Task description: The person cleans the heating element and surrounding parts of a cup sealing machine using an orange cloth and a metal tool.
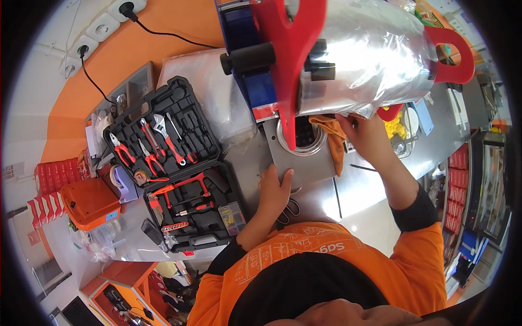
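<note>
My left hand (273, 190) is at the near left corner of a flat steel plate (283, 163), thumb on its top and the other fingers at its left edge. Across the far side lies a large roll of shiny clear plastic film (375, 60) between red end pieces with loop handles, beside a blue machine body (258, 89). My right hand (363, 137) reaches under the roll and pinches at the film's lower edge; its fingertips are partly hidden. An orange cloth (335, 144) lies next to it. A coil of clear tubing (304, 148) rests on the plate.
To the left, a black tool case (185, 81) lies unfolded with red-handled pliers, wrenches and a hacksaw. Scissors (288, 211) lie near my body. An orange box (89, 201) sits at far left. Yellow pieces (395, 126) and a clear container stand to the right. Cords run to wall sockets (103, 26).
</note>
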Action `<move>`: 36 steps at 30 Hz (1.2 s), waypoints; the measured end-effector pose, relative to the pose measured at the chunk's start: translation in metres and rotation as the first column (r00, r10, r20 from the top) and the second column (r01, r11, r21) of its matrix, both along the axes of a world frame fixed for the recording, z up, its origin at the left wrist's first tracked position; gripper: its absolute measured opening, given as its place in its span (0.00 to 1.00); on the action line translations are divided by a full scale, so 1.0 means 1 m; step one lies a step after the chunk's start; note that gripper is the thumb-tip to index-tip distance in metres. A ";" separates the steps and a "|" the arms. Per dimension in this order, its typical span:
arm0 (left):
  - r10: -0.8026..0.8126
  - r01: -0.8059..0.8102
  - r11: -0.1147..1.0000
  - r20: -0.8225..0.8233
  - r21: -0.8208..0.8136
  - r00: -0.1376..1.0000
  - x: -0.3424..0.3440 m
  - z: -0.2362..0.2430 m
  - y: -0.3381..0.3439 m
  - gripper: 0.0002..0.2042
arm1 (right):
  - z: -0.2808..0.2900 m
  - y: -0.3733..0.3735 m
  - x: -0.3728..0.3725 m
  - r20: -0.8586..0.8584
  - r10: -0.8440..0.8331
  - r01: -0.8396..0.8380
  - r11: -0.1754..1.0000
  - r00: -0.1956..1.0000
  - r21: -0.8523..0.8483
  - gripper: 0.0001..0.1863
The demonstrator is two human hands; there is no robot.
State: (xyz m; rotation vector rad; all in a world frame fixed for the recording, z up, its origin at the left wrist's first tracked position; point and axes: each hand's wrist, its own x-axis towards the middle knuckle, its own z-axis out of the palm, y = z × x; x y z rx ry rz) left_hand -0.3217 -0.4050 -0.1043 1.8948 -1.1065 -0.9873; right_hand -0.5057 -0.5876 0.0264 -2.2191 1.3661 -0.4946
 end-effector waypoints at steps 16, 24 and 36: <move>-0.070 0.066 0.992 0.037 0.103 0.997 0.004 0.000 -0.001 0.18 | -0.035 0.012 0.027 0.627 -0.396 0.059 0.871 0.671 0.487 0.11; -0.023 0.023 0.997 0.011 0.076 1.000 0.002 0.007 -0.003 0.18 | -0.059 0.020 0.049 0.717 -0.389 0.146 0.914 0.579 0.378 0.12; -0.015 0.012 0.997 0.037 0.075 0.999 0.000 0.010 -0.004 0.17 | -0.061 0.035 0.076 0.526 -0.325 0.402 0.915 0.786 -0.035 0.11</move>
